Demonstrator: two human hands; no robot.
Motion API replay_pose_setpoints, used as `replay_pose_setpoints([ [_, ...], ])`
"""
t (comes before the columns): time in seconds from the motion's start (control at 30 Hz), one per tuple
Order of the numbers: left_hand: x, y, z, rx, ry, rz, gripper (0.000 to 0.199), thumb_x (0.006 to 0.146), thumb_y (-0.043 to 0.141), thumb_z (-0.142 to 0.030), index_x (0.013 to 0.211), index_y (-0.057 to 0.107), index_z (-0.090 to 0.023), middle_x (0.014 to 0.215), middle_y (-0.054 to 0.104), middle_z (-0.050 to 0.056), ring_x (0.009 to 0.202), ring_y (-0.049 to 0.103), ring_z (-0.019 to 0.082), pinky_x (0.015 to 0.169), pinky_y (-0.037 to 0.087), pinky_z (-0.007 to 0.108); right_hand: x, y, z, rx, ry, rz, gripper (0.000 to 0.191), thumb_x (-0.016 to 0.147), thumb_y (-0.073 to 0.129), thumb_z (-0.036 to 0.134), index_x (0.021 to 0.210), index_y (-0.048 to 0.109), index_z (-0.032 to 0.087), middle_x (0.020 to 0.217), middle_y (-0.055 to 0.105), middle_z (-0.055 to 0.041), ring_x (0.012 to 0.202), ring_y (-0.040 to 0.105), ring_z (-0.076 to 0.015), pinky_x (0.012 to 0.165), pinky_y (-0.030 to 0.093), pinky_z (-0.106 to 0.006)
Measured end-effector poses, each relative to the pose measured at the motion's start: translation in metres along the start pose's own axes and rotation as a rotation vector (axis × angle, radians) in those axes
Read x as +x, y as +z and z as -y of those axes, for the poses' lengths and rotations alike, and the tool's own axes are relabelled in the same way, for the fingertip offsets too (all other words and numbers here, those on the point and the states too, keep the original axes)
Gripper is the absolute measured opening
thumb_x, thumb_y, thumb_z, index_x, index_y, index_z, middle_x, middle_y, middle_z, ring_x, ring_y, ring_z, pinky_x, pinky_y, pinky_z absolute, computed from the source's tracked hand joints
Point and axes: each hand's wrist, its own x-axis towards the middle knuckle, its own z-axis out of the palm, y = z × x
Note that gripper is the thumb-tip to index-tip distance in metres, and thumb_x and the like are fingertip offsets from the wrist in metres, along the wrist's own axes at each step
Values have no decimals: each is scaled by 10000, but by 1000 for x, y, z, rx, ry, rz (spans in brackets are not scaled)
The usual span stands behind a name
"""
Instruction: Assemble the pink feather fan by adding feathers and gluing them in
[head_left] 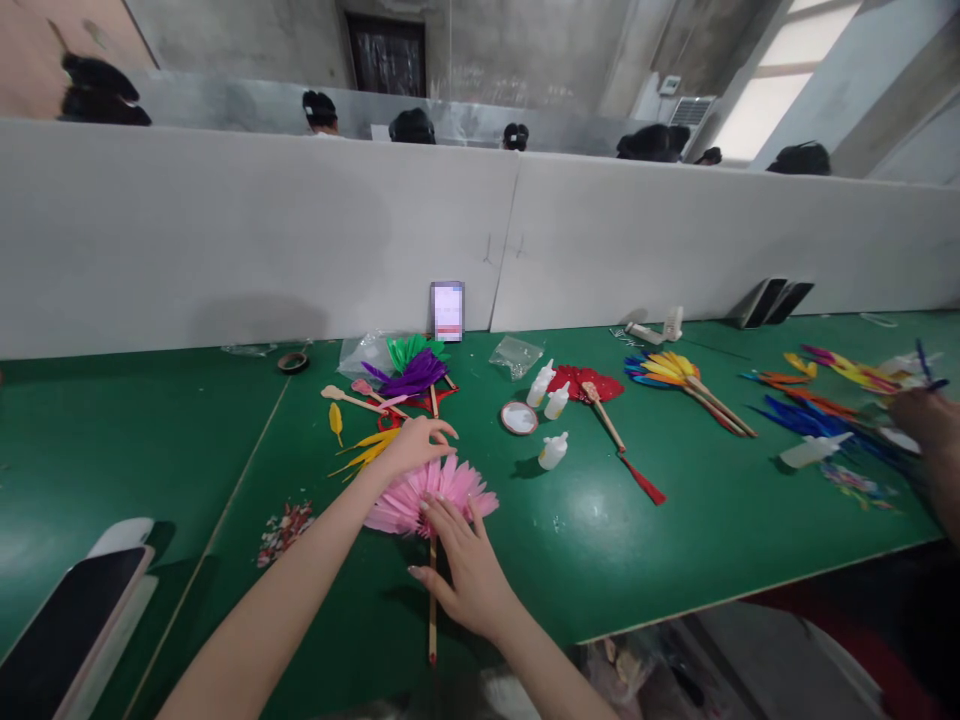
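A pink feather fan lies on the green table with its wooden handle pointing toward me. My right hand rests on the fan's lower middle, fingers spread over the feathers and thumb beside the handle. Over the fan's upper edge is my left hand, its fingers bent; whether anything is between the fingertips is too small to tell. Yellow feathers lie just left of that hand. Behind it are a purple feather fan and green feathers.
White glue bottles and a round dish stand right of centre, near a red fan. A phone leans on the white partition. At far right, another person's hand is among colourful feathers. Small decorations lie left.
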Motion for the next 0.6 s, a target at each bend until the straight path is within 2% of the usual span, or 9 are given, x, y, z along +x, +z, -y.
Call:
replay_pose_setpoints([
  [0.13, -1, 0, 1, 48, 2, -41, 244, 704, 650, -332, 918, 681, -216, 719, 720, -7, 836, 624, 206, 960, 334, 356, 0, 1, 0, -12, -14, -19, 621, 911, 436, 457, 1433, 213, 204, 1480, 310, -67, 1376, 232, -231, 1118, 145, -545],
  [0.3, -3, 3, -2, 71, -15, -54, 295, 693, 668, -380, 937, 677, -213, 729, 722, 5, 880, 602, 234, 934, 344, 376, 0, 2, 0, -34, -29, -37, 624, 906, 452, 440, 1432, 224, 194, 1468, 332, -80, 1369, 251, -231, 1117, 157, -536],
  [0.43, -5, 4, -8, 62, -8, -42, 263, 699, 660, -337, 934, 677, -219, 700, 718, -6, 885, 602, 228, 894, 372, 340, 0, 2, 0, -41, -31, -30, 622, 907, 448, 442, 1429, 231, 182, 1466, 335, -90, 1367, 256, -238, 1111, 169, -545],
  [0.6, -7, 2, -11, 79, -6, -68, 244, 709, 651, -307, 934, 680, -218, 702, 719, -3, 902, 589, 242, 921, 349, 376, 0, 1, 0, -47, -33, -29, 620, 905, 453, 437, 1428, 237, 181, 1462, 341, -96, 1363, 265, -241, 1113, 167, -546],
])
